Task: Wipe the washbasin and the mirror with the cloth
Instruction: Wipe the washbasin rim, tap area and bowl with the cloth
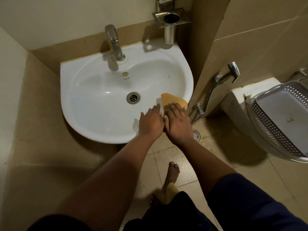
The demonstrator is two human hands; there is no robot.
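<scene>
We press the orange cloth (173,101) flat on the washbasin's (93,117) right rim with our right hand (177,123), fingers straight. Our left hand (150,121) lies open just beside it on the front rim. The bowl holds only its drain (133,97). A wall corner crowds the right edge; a grey basket (281,117) sits beyond.
</scene>
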